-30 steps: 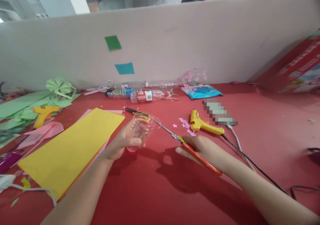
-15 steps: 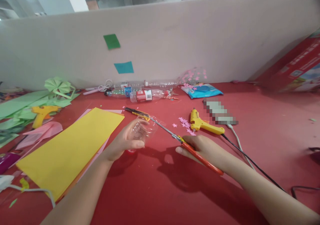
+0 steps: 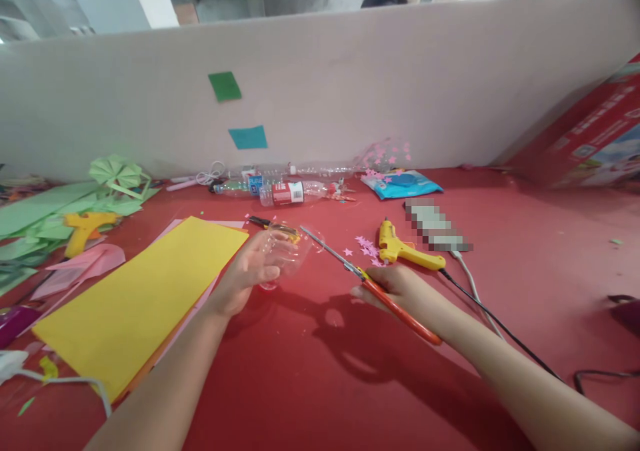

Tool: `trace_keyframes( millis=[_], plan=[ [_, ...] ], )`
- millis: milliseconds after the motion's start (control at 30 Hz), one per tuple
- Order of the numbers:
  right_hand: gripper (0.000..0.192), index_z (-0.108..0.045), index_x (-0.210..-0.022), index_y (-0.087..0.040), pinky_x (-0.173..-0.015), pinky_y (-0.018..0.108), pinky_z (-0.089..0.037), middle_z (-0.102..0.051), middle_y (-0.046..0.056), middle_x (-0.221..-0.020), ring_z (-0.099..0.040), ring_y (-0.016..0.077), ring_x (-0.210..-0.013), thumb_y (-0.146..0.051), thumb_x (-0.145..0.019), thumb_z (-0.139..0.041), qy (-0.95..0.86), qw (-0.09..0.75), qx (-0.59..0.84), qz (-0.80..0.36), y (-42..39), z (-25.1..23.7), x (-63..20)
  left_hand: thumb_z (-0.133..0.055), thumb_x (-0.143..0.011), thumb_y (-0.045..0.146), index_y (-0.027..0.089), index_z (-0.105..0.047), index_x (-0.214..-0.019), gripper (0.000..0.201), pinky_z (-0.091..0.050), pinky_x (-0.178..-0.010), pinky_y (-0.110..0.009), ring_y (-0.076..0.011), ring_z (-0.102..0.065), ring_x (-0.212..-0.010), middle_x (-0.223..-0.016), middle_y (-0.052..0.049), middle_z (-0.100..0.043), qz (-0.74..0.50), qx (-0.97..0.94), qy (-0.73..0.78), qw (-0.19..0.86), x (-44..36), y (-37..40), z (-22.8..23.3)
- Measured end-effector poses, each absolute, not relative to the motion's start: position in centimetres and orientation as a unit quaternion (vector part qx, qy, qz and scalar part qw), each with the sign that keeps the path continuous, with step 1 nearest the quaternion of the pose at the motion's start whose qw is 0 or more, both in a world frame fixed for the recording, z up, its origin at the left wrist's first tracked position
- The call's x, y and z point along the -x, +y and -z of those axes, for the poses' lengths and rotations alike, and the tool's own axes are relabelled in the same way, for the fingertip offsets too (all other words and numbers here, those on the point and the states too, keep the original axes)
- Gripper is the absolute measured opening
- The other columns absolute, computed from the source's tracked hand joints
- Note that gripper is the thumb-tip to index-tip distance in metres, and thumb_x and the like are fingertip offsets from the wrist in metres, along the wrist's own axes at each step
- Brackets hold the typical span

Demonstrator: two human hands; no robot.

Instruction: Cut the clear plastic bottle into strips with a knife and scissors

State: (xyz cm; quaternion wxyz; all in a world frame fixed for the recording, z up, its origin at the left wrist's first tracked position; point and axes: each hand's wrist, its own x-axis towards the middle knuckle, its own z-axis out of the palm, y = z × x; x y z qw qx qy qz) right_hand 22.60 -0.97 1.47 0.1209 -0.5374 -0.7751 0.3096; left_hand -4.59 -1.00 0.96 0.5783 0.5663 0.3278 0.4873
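Note:
My left hand (image 3: 245,271) is curled round a clear piece of cut plastic bottle (image 3: 291,254), with the thumb below and the fingers above. Orange-red-handled scissors (image 3: 405,314) are in my right hand (image 3: 413,291), their blades pointing up and left at the plastic's right edge. Whether the tips touch the plastic, I cannot tell. Behind the left hand lies a utility knife (image 3: 260,222) in black and yellow, partly seen through the plastic. Pink paper stars (image 3: 367,245) lie beyond the right hand, beside a yellow glue gun (image 3: 407,254).
Yellow paper sheets (image 3: 145,297) lie at left, near green folded paper (image 3: 115,174) and another glue gun (image 3: 90,227). Plastic bottles (image 3: 287,193) and a blue wipes pack (image 3: 403,184) line the white partition (image 3: 350,84). A phone (image 3: 435,224) with a cable lies right.
My left hand has shifted slightly up and left with the plastic piece, tilting it. The scissors' tips now sit nearer the plastic's right edge; the right hand has barely moved.

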Motion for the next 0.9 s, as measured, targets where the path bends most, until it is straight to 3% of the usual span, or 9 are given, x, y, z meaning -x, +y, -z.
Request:
trace_keyframes(
  millis=[100,300,533,900],
  plan=[
    [0.051,-0.030,-0.060,-0.023,-0.049,0.026,-0.023,-0.036,-0.004,-0.054,-0.031,0.0123,-0.051,-0.067,-0.081,-0.046,-0.789,0.096,0.552,-0.251,-1.1,-1.8,-22.5,-0.066,-0.075,0.035,0.024,-0.056,-0.117,0.044,-0.046,-0.087,-0.036,-0.0236,-0.059,-0.101,-0.111,-0.006,-0.063,-0.508,-0.577,0.348,0.537,4.4,-1.0,-0.4],
    [0.045,-0.034,-0.065,-0.024,-0.050,0.026,-0.025,-0.047,-0.001,-0.057,-0.039,0.0146,-0.050,-0.063,-0.085,-0.042,-0.805,0.056,0.550,-0.214,-1.5,-2.2,-22.1,-0.064,-0.076,0.039,0.024,-0.054,-0.120,0.047,-0.045,-0.083,-0.034,-0.0243,-0.058,-0.099,-0.114,-0.007,-0.062,-0.482,-0.595,0.385,0.515,4.1,-1.3,0.4],
    [0.053,-0.032,-0.061,-0.023,-0.049,0.025,-0.024,-0.035,-0.004,-0.056,-0.030,0.0123,-0.052,-0.071,-0.082,-0.041,-0.790,0.086,0.540,-0.279,-1.5,-2.0,-22.2,-0.063,-0.073,0.038,0.023,-0.055,-0.116,0.047,-0.045,-0.070,-0.030,-0.0201,-0.059,-0.085,-0.107,-0.007,-0.063,-0.492,-0.580,0.366,0.536,4.1,-1.2,0.4],
    [0.054,-0.034,-0.060,-0.023,-0.050,0.026,-0.024,-0.034,-0.005,-0.056,-0.030,0.0120,-0.053,-0.073,-0.079,-0.039,-0.783,0.105,0.538,-0.294,-1.4,-1.6,-22.2,-0.063,-0.075,0.048,0.020,-0.052,-0.115,0.050,-0.044,-0.058,-0.027,-0.0127,-0.057,-0.062,-0.103,-0.009,-0.064,-0.497,-0.564,0.303,0.586,4.2,-1.2,-0.2]
  ],
)
